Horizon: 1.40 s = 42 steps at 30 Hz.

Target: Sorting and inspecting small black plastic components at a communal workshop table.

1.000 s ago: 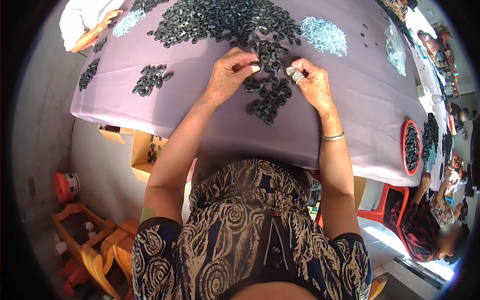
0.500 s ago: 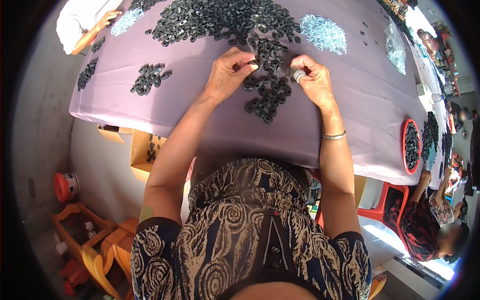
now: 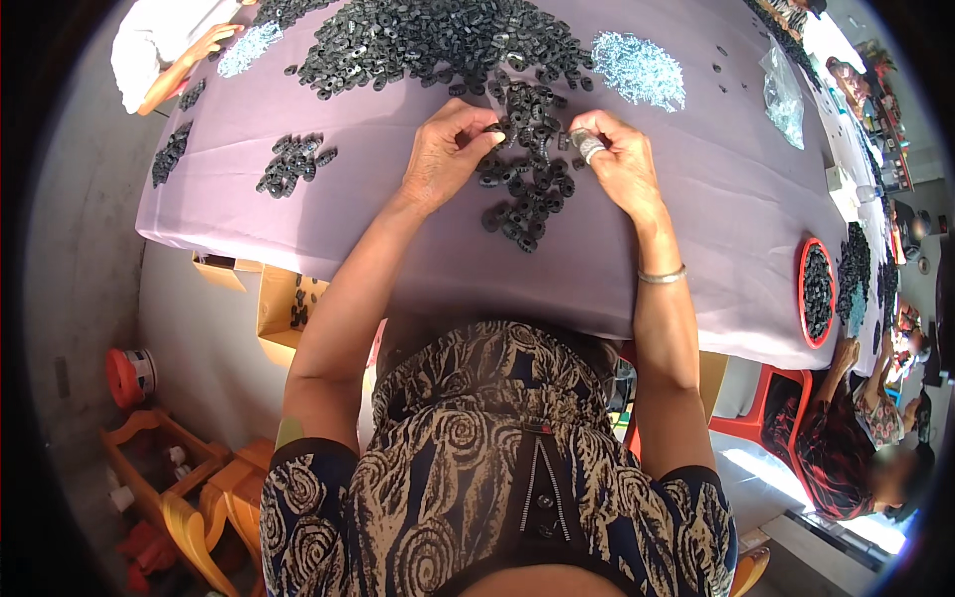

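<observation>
My left hand (image 3: 445, 156) pinches a small black plastic part (image 3: 494, 128) between thumb and forefinger, just left of a narrow heap of like parts (image 3: 534, 139). On the heap's other side, my right hand (image 3: 621, 157) is closed, thumb and fingertips together. What it grips, if anything, is too small to make out. A pale band wraps one of its fingers, and a bangle circles that wrist. Beyond both hands spreads a large pile of black parts (image 3: 418, 50). Shiny small metal pieces (image 3: 639, 70) lie in a pile to its right.
A purple cloth (image 3: 328, 229) covers the table. Small clusters of black parts (image 3: 295, 164) lie at left, near another person's hand (image 3: 212, 40). At right are a clear plastic bag (image 3: 784, 99) and a red basket (image 3: 804, 308) of black parts. An open cardboard box (image 3: 279, 313) sits below the table edge.
The whole view has shifted slightly left. Both my hands keep nearly the same pose beside the heap, with small finger movements. The other person's hand at far left has moved a little.
</observation>
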Each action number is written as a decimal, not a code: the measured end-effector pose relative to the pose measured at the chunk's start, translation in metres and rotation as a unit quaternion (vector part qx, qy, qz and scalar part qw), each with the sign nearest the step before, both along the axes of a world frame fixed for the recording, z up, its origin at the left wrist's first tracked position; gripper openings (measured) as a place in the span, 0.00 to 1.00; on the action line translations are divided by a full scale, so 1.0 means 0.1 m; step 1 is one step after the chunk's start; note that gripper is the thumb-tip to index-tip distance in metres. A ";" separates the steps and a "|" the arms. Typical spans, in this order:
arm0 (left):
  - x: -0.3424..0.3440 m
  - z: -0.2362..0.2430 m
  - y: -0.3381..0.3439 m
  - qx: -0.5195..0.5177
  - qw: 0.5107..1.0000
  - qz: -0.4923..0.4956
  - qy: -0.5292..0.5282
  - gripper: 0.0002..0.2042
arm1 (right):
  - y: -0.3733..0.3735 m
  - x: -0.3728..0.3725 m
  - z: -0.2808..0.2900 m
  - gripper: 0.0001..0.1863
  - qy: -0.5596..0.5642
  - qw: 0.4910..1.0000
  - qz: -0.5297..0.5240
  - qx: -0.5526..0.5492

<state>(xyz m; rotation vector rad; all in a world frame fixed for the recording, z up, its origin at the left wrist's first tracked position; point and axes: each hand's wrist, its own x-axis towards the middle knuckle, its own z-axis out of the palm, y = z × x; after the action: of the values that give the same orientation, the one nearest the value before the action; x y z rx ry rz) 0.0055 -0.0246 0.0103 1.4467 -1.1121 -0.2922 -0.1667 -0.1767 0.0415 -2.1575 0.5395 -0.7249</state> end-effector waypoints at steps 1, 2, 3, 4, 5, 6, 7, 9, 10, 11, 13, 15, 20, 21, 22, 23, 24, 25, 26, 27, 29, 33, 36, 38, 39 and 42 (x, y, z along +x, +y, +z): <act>-0.02 0.00 0.02 0.001 1.000 -0.001 0.001 0.07 | -0.04 -0.01 -0.09 0.06 0.037 0.998 -0.026 -0.045; -0.03 0.00 0.02 0.018 1.000 0.005 -0.004 0.07 | -0.05 -0.02 -0.09 0.06 0.037 0.998 -0.026 -0.045; -0.03 0.01 0.03 0.034 0.999 0.010 -0.008 0.07 | -0.05 -0.03 -0.09 0.05 0.021 1.000 -0.012 0.006; -0.03 0.01 0.02 0.034 0.999 0.010 -0.008 0.07 | -0.06 -0.04 -0.10 0.05 0.005 0.998 0.003 0.057; -0.02 0.02 0.00 0.023 1.000 0.008 -0.004 0.08 | -0.05 -0.04 -0.10 0.05 0.005 0.998 0.002 0.057; -0.03 0.01 0.00 0.011 1.000 0.006 0.001 0.08 | -0.05 -0.04 -0.11 0.05 0.005 0.998 0.007 0.058; -0.03 0.00 0.00 0.012 1.000 0.005 0.001 0.08 | -0.04 -0.04 -0.11 0.04 0.005 0.998 0.011 0.059; -0.03 -0.02 -0.04 0.022 1.000 0.010 0.006 0.08 | -0.08 -0.04 -0.11 0.04 0.004 0.998 0.012 0.056; -0.03 -0.03 -0.07 0.019 1.000 0.007 0.006 0.08 | -0.11 -0.04 -0.11 0.04 0.000 0.999 0.003 0.053; -0.01 -0.01 -0.04 0.018 1.000 0.009 0.008 0.08 | -0.09 -0.01 -0.10 0.04 -0.011 0.999 0.002 0.051; 0.02 0.04 0.02 0.011 1.000 0.012 0.002 0.08 | -0.03 0.01 -0.07 0.05 -0.016 0.999 0.018 0.036; 0.02 0.07 0.02 0.003 1.000 0.012 0.022 0.08 | -0.01 0.05 -0.08 0.07 -0.021 0.999 0.033 0.023; 0.02 -0.05 -0.07 -0.018 1.000 0.012 -0.005 0.07 | 0.02 -0.01 -0.05 0.07 0.014 0.998 0.022 -0.055; 0.01 -0.06 -0.05 -0.017 1.000 0.015 -0.004 0.07 | 0.04 -0.02 -0.06 0.08 0.023 0.998 0.018 -0.050; 0.01 -0.07 -0.04 -0.017 1.000 0.018 -0.003 0.07 | 0.06 -0.02 -0.07 0.08 0.016 0.998 0.019 -0.051; 0.01 -0.08 -0.02 -0.010 1.000 0.024 -0.007 0.07 | 0.09 -0.01 -0.06 0.08 0.009 0.998 0.021 -0.050; 0.00 -0.06 0.00 -0.004 1.000 0.028 -0.010 0.07 | 0.10 -0.02 -0.03 0.08 0.036 0.997 0.026 -0.071; -0.02 -0.04 0.00 -0.012 1.000 0.027 0.011 0.07 | 0.09 -0.03 -0.03 0.07 0.015 0.998 0.031 -0.049; -0.03 -0.02 0.01 -0.019 0.999 0.029 0.001 0.07 | 0.09 -0.02 -0.03 0.06 -0.004 0.999 0.038 -0.028; -0.03 -0.01 0.02 -0.025 0.999 0.031 -0.008 0.06 | 0.09 -0.01 -0.03 0.06 -0.032 0.998 0.035 -0.040; -0.03 -0.01 0.01 -0.014 0.999 0.032 -0.005 0.07 | 0.08 -0.03 -0.03 0.08 -0.043 0.998 0.016 -0.044; -0.01 0.01 0.01 -0.002 0.999 0.032 -0.007 0.06 | 0.08 -0.02 -0.02 0.06 -0.033 0.999 -0.008 -0.015; 0.00 0.01 0.01 0.001 0.999 0.032 -0.011 0.06 | 0.10 0.01 -0.03 0.05 -0.042 0.999 0.000 -0.012; 0.01 0.02 0.01 0.002 0.999 0.031 -0.012 0.06 | 0.11 0.01 -0.03 0.05 -0.035 0.999 0.005 -0.012; 0.00 0.04 0.01 0.009 0.999 0.036 -0.006 0.06 | 0.11 0.01 -0.03 0.05 -0.036 0.999 0.004 -0.012; -0.01 0.02 0.00 0.011 0.999 0.035 0.005 0.06 | 0.08 0.02 -0.06 0.04 -0.042 0.999 0.006 -0.022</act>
<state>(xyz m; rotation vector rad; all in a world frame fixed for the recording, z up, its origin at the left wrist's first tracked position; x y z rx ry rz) 0.0049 -0.0248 0.0122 1.4990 -1.0509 -0.2636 -0.1648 -0.1682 0.0359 -2.1585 0.4699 -0.8235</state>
